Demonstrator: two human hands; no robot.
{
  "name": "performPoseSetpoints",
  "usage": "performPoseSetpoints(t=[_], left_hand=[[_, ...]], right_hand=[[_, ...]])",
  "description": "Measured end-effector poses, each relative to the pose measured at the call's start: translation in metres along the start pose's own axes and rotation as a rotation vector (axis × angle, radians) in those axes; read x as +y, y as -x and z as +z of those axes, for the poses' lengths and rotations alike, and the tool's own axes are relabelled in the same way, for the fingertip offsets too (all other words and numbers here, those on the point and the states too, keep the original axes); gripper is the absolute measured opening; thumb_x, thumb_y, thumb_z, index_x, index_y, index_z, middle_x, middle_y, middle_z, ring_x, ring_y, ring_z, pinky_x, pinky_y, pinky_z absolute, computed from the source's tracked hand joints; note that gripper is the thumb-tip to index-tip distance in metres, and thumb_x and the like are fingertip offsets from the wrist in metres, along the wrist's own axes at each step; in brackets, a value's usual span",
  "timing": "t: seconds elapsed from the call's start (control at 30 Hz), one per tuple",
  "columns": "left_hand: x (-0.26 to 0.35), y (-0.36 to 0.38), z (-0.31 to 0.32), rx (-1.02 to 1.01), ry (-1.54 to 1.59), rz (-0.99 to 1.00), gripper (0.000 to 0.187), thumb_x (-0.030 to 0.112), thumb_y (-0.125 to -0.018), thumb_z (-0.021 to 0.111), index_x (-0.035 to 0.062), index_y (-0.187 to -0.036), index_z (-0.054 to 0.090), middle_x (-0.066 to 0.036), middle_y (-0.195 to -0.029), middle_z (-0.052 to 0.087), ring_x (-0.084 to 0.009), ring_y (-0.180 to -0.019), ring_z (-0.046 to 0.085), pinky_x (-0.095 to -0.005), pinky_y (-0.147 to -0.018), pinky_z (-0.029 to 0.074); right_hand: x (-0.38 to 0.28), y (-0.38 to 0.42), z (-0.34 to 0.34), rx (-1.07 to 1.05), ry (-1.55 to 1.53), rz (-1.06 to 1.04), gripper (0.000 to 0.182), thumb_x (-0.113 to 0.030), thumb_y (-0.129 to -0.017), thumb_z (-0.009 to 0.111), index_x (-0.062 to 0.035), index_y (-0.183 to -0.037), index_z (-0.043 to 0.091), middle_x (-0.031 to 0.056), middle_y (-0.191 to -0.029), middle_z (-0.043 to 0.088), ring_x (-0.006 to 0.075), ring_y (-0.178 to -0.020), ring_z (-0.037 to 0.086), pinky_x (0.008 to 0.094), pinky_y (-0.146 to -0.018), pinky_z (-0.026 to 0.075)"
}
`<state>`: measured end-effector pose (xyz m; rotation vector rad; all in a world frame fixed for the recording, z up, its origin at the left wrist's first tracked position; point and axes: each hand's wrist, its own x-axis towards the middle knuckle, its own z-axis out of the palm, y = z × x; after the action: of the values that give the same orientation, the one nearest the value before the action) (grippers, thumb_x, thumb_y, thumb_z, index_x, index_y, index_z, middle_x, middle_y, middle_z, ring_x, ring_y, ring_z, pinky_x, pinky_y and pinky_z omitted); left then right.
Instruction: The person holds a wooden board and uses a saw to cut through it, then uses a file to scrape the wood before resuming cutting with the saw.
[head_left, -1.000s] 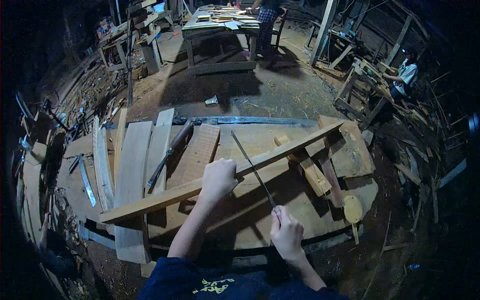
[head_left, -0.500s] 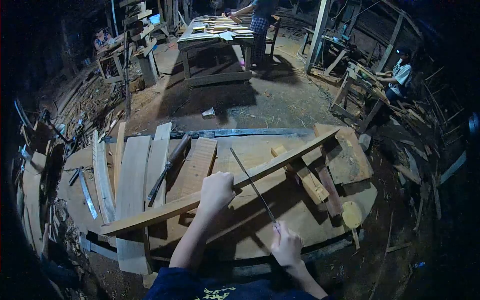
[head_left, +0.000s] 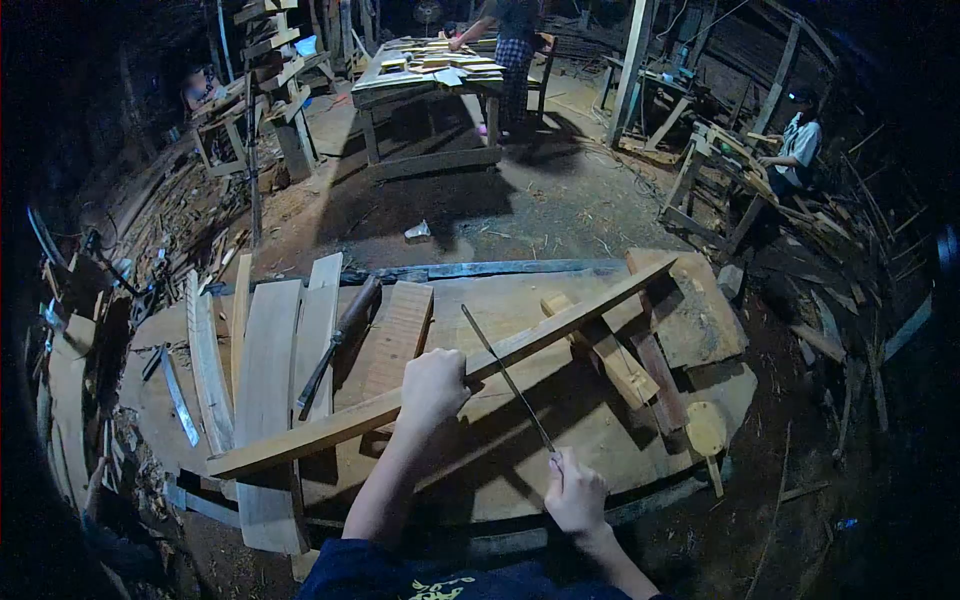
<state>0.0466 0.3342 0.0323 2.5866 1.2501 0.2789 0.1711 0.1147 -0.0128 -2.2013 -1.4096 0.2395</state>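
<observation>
A long wooden bar (head_left: 560,322) lies slantwise across the workbench (head_left: 480,300), its right end farther from me. My left hand (head_left: 435,385) is closed around the bar near its middle. In my right hand (head_left: 576,492) is the handle end of a thin, dark, rod-like tool (head_left: 510,382); its shaft crosses the bar just right of my left hand. Under the bar's right part sits a notched wooden block (head_left: 625,370). Left of my left hand, a chisel-like tool (head_left: 325,370) lies beside a flat board (head_left: 400,325).
Several boards (head_left: 268,370) lie at the bench's left; a round wooden paddle (head_left: 706,430) is at its right edge. Beyond stands a table (head_left: 430,168) with wood pieces and a person (head_left: 515,60). Another person (head_left: 797,145) sits at the right.
The view has shifted slightly. The far person's arm has moved over the table. My hands keep nearly the same places on the bar and the tool.
</observation>
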Motion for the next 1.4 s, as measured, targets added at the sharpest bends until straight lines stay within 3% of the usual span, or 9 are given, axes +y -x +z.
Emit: performPoseSetpoints(t=[0.4, 0.87, 1.3, 1.4], left_hand=[[-0.002, 0.002, 0.004, 0.04, 0.004, 0.028, 0.027, 0.029, -0.071, 0.073, 0.004, -0.074, 0.065, -0.017, -0.077, 0.064, -0.033, -0.076, 0.064, -0.0422, -0.068, 0.05], [0.001, 0.003, -0.001, 0.047, -0.044, 0.035, 0.037, 0.04, -0.073, 0.072, 0.0031, -0.075, 0.064, -0.016, -0.076, 0.064, -0.0321, -0.076, 0.064, -0.0424, -0.068, 0.05], [0.001, 0.001, 0.004, 0.035, -0.007, 0.006, 0.033, 0.035, -0.071, 0.073, 0.0032, -0.074, 0.063, -0.016, -0.077, 0.063, -0.0327, -0.077, 0.063, -0.0431, -0.068, 0.049], [-0.003, 0.001, 0.009, 0.053, -0.047, 0.001, 0.038, 0.04, -0.07, 0.074, 0.0042, -0.076, 0.064, -0.017, -0.078, 0.063, -0.0324, -0.078, 0.063, -0.0423, -0.069, 0.049]], right_hand=[[-0.016, -0.029, -0.001, 0.131, -0.138, -0.094, 0.009, -0.014, -0.088, 0.054, -0.0065, -0.092, 0.053, 0.0163, -0.075, 0.064, 0.0372, -0.068, 0.062, 0.047, -0.057, 0.046], [-0.019, -0.035, -0.006, 0.102, -0.101, -0.096, 0.008, -0.013, -0.087, 0.055, -0.0059, -0.091, 0.053, 0.0171, -0.073, 0.063, 0.0374, -0.067, 0.061, 0.0473, -0.057, 0.045], [-0.019, -0.037, -0.006, 0.092, -0.082, -0.072, 0.01, -0.016, -0.088, 0.054, -0.0064, -0.09, 0.053, 0.0179, -0.072, 0.062, 0.0381, -0.066, 0.061, 0.0487, -0.056, 0.045], [-0.024, -0.039, -0.007, 0.068, -0.093, -0.078, 0.009, -0.016, -0.088, 0.054, -0.0066, -0.09, 0.053, 0.0178, -0.072, 0.062, 0.0385, -0.066, 0.061, 0.0487, -0.057, 0.045]])
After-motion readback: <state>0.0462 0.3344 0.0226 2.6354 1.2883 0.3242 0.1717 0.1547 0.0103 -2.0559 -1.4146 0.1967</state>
